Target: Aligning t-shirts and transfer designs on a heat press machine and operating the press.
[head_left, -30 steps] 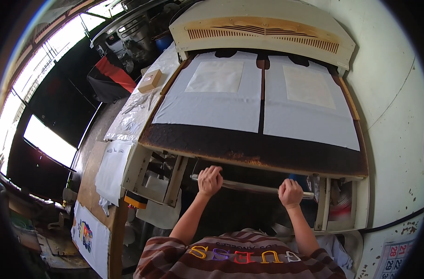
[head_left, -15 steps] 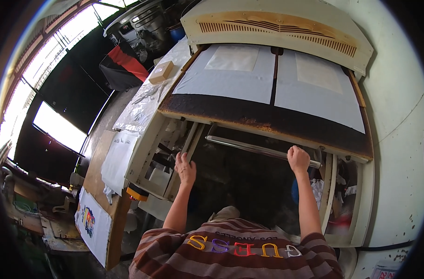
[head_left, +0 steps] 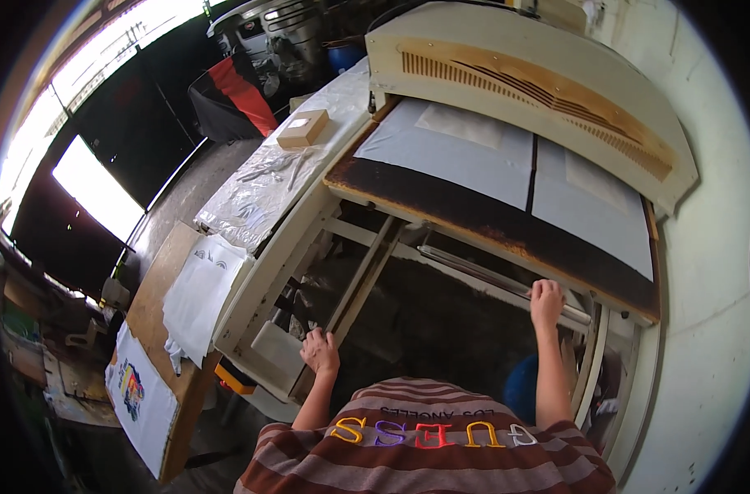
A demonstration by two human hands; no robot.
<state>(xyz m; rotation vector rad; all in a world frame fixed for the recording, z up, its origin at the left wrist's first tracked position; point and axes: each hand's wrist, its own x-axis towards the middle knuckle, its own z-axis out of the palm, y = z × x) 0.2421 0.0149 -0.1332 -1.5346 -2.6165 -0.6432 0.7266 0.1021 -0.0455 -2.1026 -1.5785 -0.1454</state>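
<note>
Got my right hand (head_left: 546, 306) on the shiny cylindrical metal bar (head_left: 474, 269) fronting the flat scorched dark-brown platen (head_left: 441, 206) — fingers curled round it. Left hand's (head_left: 320, 352) at the cream metal rail (head_left: 367, 284) before that platen — can't tell its grip.

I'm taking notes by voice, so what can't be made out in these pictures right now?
Head view:
Far end of the right-side white cloth: hidden by the cream hood.
Stretch of metal bar under the right hand: covered by that hand.
Whether the left hand touches the rail: its fingers block the spot.
Full shape of the blue thing: partly behind the right forearm.
</note>
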